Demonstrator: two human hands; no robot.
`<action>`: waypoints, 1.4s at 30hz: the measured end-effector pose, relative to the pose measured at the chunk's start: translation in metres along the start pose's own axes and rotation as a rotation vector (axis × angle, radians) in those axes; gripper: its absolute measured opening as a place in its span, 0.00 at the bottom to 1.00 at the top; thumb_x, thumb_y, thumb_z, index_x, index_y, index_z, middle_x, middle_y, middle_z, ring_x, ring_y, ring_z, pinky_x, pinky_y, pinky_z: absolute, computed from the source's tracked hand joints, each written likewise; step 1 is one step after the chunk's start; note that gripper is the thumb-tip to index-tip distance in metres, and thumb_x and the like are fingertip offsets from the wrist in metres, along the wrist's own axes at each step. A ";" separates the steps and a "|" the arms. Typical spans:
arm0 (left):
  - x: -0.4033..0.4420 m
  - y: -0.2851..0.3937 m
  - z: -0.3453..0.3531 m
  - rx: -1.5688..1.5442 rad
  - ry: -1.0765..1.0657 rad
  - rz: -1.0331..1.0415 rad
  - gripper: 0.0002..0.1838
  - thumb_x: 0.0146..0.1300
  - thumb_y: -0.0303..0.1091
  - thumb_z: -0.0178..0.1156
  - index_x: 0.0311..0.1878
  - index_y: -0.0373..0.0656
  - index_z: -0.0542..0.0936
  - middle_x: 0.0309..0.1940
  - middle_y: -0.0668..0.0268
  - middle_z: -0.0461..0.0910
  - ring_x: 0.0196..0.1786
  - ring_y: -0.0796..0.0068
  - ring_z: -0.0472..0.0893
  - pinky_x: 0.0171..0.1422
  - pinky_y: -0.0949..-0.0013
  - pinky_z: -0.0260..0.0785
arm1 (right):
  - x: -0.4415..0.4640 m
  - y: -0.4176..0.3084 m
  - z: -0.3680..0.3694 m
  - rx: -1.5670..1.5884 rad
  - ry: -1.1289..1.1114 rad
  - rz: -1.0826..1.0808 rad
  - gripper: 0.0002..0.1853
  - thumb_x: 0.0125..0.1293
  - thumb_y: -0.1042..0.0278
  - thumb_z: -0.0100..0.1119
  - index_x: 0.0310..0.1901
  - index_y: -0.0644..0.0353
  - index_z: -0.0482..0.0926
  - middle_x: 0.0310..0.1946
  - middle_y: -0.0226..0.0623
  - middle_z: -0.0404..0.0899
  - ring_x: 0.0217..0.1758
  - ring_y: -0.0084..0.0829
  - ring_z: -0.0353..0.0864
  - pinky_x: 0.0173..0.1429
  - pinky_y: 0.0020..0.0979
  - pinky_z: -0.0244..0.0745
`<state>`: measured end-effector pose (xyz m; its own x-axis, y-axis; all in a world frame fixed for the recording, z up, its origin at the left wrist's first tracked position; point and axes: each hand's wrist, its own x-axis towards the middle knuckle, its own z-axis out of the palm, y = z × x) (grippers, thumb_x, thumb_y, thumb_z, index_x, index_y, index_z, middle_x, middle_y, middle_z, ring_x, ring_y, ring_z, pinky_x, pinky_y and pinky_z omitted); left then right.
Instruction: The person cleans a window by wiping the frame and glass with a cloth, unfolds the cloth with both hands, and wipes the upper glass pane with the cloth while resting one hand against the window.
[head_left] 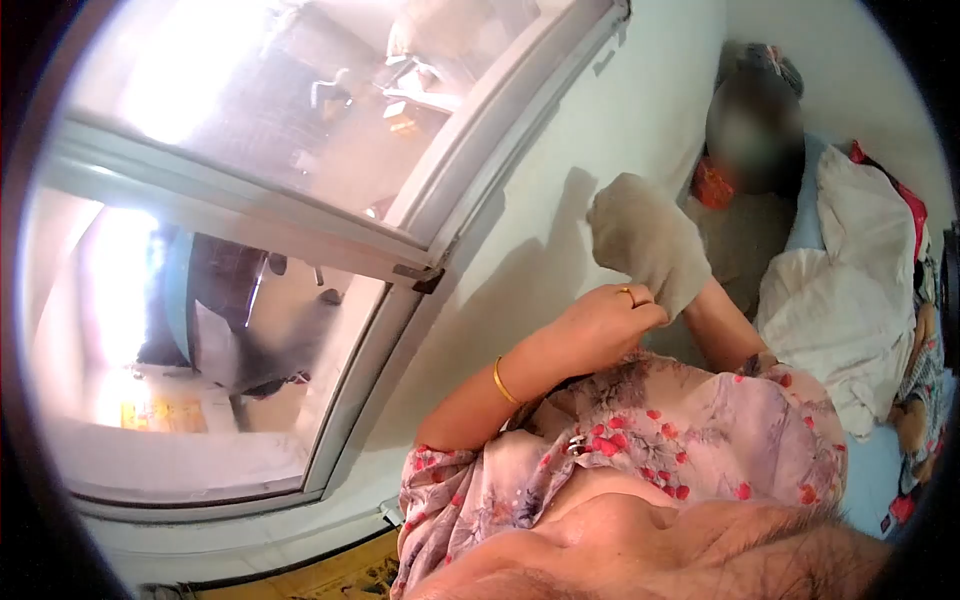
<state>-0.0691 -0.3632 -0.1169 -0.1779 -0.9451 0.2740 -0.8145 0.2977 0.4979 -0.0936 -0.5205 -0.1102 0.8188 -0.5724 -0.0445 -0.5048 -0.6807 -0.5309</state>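
Observation:
A beige, sock-like cloth [648, 235] covers my right hand and reaches to about the wrist. Below its edge, my right forearm [722, 325] is bare; the fingers inside are hidden. My left hand [622, 315], with a gold ring on one finger, pinches the cloth's lower edge close to the right wrist. A gold bangle [505, 381] sits on the left forearm. Both hands are held up in front of a floral-printed garment [680, 420] that I wear.
A framed glass window [230, 260] fills the left side, beside a pale wall [530, 240]. White crumpled fabric [840, 320] lies on the right, with patterned cloths [925, 400] at the edge. A round blurred shape [755, 130] stands in the upper right corner.

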 end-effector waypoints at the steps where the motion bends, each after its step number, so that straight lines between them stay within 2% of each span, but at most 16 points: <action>1: -0.001 0.002 -0.006 -0.016 0.047 -0.001 0.14 0.51 0.22 0.59 0.43 0.40 0.77 0.37 0.57 0.78 0.37 0.55 0.79 0.44 0.59 0.73 | -0.001 -0.005 -0.009 -0.012 0.078 -0.075 0.04 0.54 0.70 0.60 0.27 0.60 0.82 0.26 0.47 0.79 0.31 0.44 0.81 0.35 0.38 0.76; 7: 0.000 0.034 -0.046 -0.041 0.082 -0.058 0.17 0.55 0.22 0.59 0.50 0.39 0.76 0.44 0.55 0.76 0.46 0.54 0.78 0.51 0.60 0.72 | -0.012 -0.021 -0.038 -0.147 0.333 -0.282 0.06 0.54 0.71 0.58 0.24 0.60 0.81 0.21 0.44 0.78 0.25 0.43 0.78 0.29 0.39 0.74; 8: -0.002 0.040 -0.059 -0.033 0.021 -0.120 0.21 0.56 0.24 0.60 0.55 0.40 0.74 0.51 0.51 0.74 0.52 0.51 0.76 0.56 0.58 0.71 | -0.014 -0.024 -0.044 -0.157 0.364 -0.298 0.06 0.54 0.71 0.58 0.23 0.61 0.81 0.20 0.44 0.77 0.24 0.43 0.78 0.28 0.40 0.73; 12: -0.018 0.066 -0.125 0.348 0.180 -0.185 0.27 0.58 0.30 0.61 0.63 0.41 0.71 0.62 0.48 0.68 0.62 0.47 0.69 0.65 0.53 0.64 | -0.017 -0.044 -0.078 -0.195 0.506 -0.346 0.07 0.54 0.72 0.56 0.21 0.61 0.80 0.16 0.42 0.77 0.20 0.43 0.77 0.25 0.41 0.72; 13: -0.017 0.078 -0.148 0.527 0.208 -0.235 0.26 0.58 0.31 0.62 0.62 0.43 0.72 0.63 0.48 0.67 0.64 0.49 0.68 0.66 0.53 0.62 | -0.015 -0.045 -0.086 -0.199 0.549 -0.351 0.08 0.54 0.72 0.56 0.21 0.61 0.80 0.16 0.42 0.77 0.19 0.43 0.76 0.24 0.41 0.71; 15: -0.014 0.097 -0.186 1.031 0.252 -0.310 0.23 0.59 0.32 0.60 0.60 0.46 0.75 0.65 0.52 0.67 0.66 0.53 0.67 0.68 0.54 0.60 | 0.016 -0.029 -0.077 -0.400 0.677 -0.287 0.09 0.54 0.73 0.57 0.17 0.58 0.76 0.09 0.32 0.66 0.14 0.36 0.70 0.22 0.35 0.70; 16: -0.011 0.105 -0.211 1.086 0.385 -0.214 0.22 0.58 0.33 0.60 0.58 0.45 0.75 0.65 0.54 0.67 0.66 0.52 0.67 0.69 0.51 0.58 | 0.018 -0.027 -0.084 -0.398 0.746 -0.272 0.08 0.54 0.73 0.57 0.19 0.59 0.76 0.11 0.33 0.66 0.16 0.36 0.71 0.24 0.35 0.70; 18: -0.006 0.116 -0.250 1.359 0.496 -0.098 0.25 0.58 0.33 0.60 0.60 0.45 0.74 0.65 0.54 0.67 0.68 0.49 0.65 0.71 0.45 0.54 | 0.019 -0.036 -0.099 -0.241 0.870 -0.295 0.06 0.55 0.72 0.57 0.23 0.59 0.75 0.14 0.33 0.67 0.19 0.36 0.72 0.26 0.35 0.71; 21: 0.006 0.126 -0.280 1.690 0.617 -0.216 0.31 0.58 0.36 0.62 0.66 0.45 0.69 0.70 0.53 0.60 0.74 0.50 0.56 0.75 0.41 0.44 | 0.010 -0.059 -0.116 0.210 0.994 -0.457 0.04 0.57 0.70 0.56 0.28 0.59 0.74 0.20 0.34 0.68 0.23 0.36 0.73 0.30 0.35 0.72; 22: 0.005 0.122 -0.291 1.741 0.625 -0.196 0.32 0.56 0.37 0.63 0.65 0.44 0.69 0.70 0.53 0.60 0.74 0.51 0.56 0.74 0.40 0.44 | 0.010 -0.070 -0.121 0.372 1.006 -0.539 0.04 0.57 0.69 0.56 0.29 0.59 0.74 0.22 0.34 0.68 0.24 0.36 0.73 0.31 0.35 0.72; 28: -0.002 0.109 -0.307 1.803 0.648 -0.189 0.33 0.55 0.39 0.61 0.66 0.38 0.69 0.72 0.54 0.58 0.76 0.52 0.53 0.74 0.38 0.42 | 0.017 -0.134 -0.120 0.786 0.693 -0.936 0.10 0.60 0.66 0.56 0.40 0.60 0.72 0.32 0.36 0.70 0.33 0.36 0.75 0.38 0.35 0.74; 35: -0.002 0.109 -0.309 1.719 0.654 -0.284 0.33 0.57 0.33 0.58 0.68 0.41 0.65 0.74 0.54 0.54 0.78 0.52 0.48 0.77 0.40 0.34 | 0.047 -0.203 -0.113 1.157 0.197 -1.018 0.18 0.63 0.62 0.55 0.52 0.61 0.70 0.45 0.38 0.72 0.43 0.36 0.78 0.47 0.34 0.76; 38: -0.003 0.108 -0.309 1.704 0.655 -0.295 0.34 0.57 0.33 0.57 0.69 0.43 0.64 0.75 0.55 0.52 0.78 0.52 0.47 0.77 0.40 0.33 | 0.071 -0.239 -0.147 1.410 0.011 -0.962 0.22 0.64 0.60 0.55 0.57 0.61 0.69 0.50 0.39 0.73 0.47 0.36 0.79 0.50 0.34 0.77; 40: -0.002 0.109 -0.310 1.724 0.656 -0.289 0.34 0.56 0.35 0.57 0.68 0.40 0.65 0.73 0.55 0.55 0.77 0.53 0.49 0.76 0.39 0.37 | 0.083 -0.264 -0.184 1.545 -0.084 -0.973 0.25 0.65 0.59 0.55 0.60 0.61 0.68 0.53 0.39 0.73 0.50 0.36 0.79 0.53 0.34 0.78; 41: -0.001 0.110 -0.310 1.733 0.659 -0.284 0.34 0.55 0.36 0.57 0.68 0.39 0.65 0.73 0.55 0.57 0.77 0.53 0.50 0.75 0.38 0.39 | 0.083 -0.275 -0.208 1.536 -0.114 -1.069 0.26 0.66 0.58 0.55 0.62 0.62 0.68 0.55 0.40 0.74 0.52 0.36 0.80 0.54 0.34 0.78; 42: -0.002 0.110 -0.310 1.721 0.641 -0.320 0.35 0.57 0.38 0.56 0.70 0.40 0.63 0.74 0.56 0.53 0.78 0.54 0.47 0.76 0.39 0.36 | 0.078 -0.283 -0.230 1.499 -0.133 -1.174 0.27 0.66 0.57 0.55 0.64 0.62 0.67 0.57 0.40 0.74 0.53 0.36 0.80 0.55 0.34 0.78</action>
<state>0.0125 -0.2867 0.1921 -0.0493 -0.6206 0.7826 -0.4367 -0.6913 -0.5757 0.0506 -0.4779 0.2312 0.5725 -0.0997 0.8138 0.7981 0.2953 -0.5252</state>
